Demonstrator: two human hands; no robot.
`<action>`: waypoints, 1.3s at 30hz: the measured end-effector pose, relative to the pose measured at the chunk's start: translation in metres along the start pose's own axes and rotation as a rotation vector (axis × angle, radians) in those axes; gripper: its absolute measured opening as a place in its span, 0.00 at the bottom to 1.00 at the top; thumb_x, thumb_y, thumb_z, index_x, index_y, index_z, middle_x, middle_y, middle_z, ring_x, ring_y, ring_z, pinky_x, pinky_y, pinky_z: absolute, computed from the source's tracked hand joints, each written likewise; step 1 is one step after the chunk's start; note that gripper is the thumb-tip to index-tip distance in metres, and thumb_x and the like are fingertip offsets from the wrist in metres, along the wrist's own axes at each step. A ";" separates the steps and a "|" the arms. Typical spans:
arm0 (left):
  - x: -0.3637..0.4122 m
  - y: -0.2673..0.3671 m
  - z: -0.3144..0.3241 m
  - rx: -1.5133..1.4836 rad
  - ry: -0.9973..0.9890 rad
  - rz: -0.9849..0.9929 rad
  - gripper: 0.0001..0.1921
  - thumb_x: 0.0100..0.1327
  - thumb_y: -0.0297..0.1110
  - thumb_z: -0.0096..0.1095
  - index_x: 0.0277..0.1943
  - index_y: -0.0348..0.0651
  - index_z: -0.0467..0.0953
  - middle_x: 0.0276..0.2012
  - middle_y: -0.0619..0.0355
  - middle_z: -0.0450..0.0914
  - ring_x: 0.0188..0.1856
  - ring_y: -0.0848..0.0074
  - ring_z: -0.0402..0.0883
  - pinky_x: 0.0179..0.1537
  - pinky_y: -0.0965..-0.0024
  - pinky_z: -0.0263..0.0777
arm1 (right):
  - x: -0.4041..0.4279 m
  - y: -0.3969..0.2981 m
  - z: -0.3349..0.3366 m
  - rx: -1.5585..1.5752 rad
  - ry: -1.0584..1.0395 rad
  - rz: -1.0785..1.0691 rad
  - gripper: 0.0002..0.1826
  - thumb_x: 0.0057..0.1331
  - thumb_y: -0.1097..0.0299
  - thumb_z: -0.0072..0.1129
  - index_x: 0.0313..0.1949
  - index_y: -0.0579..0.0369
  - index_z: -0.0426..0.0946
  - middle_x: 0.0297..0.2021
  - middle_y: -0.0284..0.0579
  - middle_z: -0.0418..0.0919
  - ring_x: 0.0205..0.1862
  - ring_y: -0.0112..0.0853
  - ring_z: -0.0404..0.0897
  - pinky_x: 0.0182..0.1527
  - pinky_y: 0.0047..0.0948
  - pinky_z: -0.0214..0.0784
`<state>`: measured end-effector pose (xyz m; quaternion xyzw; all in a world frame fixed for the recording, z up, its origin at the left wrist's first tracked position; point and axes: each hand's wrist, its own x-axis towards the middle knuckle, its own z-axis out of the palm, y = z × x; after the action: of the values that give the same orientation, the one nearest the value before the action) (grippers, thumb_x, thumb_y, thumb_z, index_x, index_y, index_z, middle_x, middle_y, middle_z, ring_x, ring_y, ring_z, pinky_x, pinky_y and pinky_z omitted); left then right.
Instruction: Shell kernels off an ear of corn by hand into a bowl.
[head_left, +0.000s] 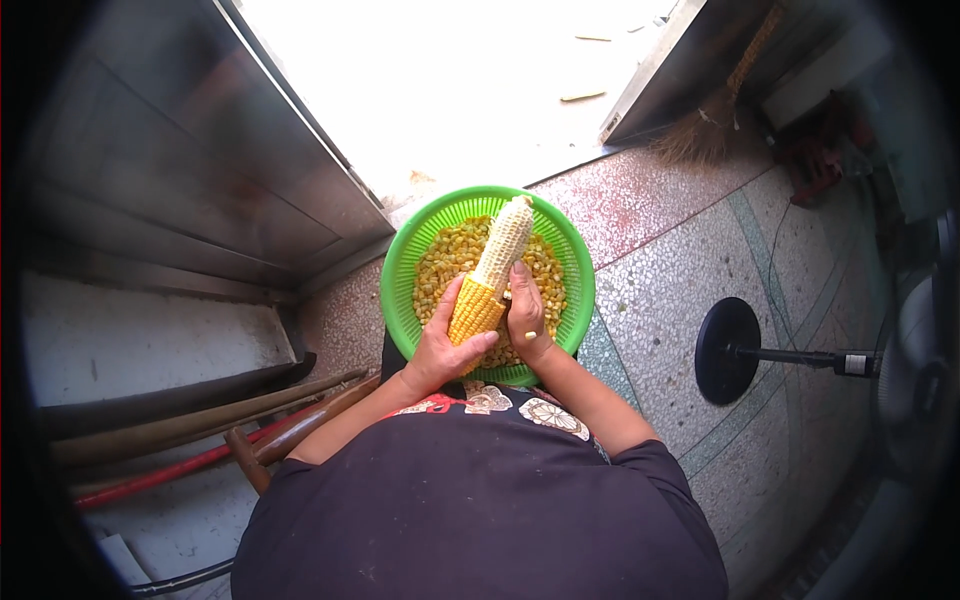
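A partly shelled corn cob (474, 311) lies tilted above a green plastic basket (390, 289). Its upper part is bare and pale; yellow kernels cover the lower part. My left hand (448, 337) grips the kernel-covered part, with the thumb across it. Against the cob's right side rests my right hand (527, 311), thumb pointing up along the bare part; whether its curled fingers hold kernels is hidden. One loose kernel (531, 335) sticks to the back of that hand near the wrist. Many loose yellow kernels (450, 247) fill the basket's bottom.
An open metal door (187, 150) stands at the left of a bright doorway. A straw broom (697, 135) leans at the upper right. On the speckled floor at the right is a pedestal fan's round black base (727, 351). Wooden poles (202, 420) lie at the left.
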<state>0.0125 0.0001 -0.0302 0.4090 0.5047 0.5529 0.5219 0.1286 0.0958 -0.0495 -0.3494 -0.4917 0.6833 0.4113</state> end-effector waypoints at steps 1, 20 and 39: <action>0.000 -0.001 0.000 -0.017 0.014 0.004 0.45 0.57 0.27 0.68 0.71 0.36 0.44 0.62 0.49 0.65 0.60 0.71 0.69 0.60 0.70 0.63 | 0.001 0.001 -0.001 0.016 -0.011 0.040 0.22 0.76 0.55 0.33 0.52 0.61 0.68 0.47 0.44 0.73 0.47 0.31 0.72 0.55 0.29 0.61; 0.000 0.013 -0.011 -0.248 -0.063 -0.305 0.31 0.60 0.46 0.64 0.59 0.34 0.63 0.41 0.55 0.74 0.36 0.76 0.78 0.34 0.72 0.77 | 0.013 -0.010 -0.010 0.379 -0.367 0.070 0.31 0.67 0.63 0.50 0.66 0.60 0.54 0.62 0.50 0.64 0.63 0.39 0.66 0.64 0.39 0.57; 0.001 -0.003 -0.002 0.144 0.018 -0.136 0.31 0.60 0.44 0.65 0.59 0.34 0.64 0.45 0.55 0.75 0.43 0.77 0.76 0.45 0.73 0.72 | 0.002 -0.002 0.005 0.301 -0.164 0.104 0.22 0.74 0.57 0.34 0.60 0.60 0.57 0.48 0.53 0.74 0.50 0.39 0.76 0.54 0.37 0.69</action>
<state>0.0110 0.0006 -0.0334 0.4053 0.5745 0.4820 0.5228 0.1239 0.0960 -0.0469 -0.2517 -0.3971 0.7958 0.3817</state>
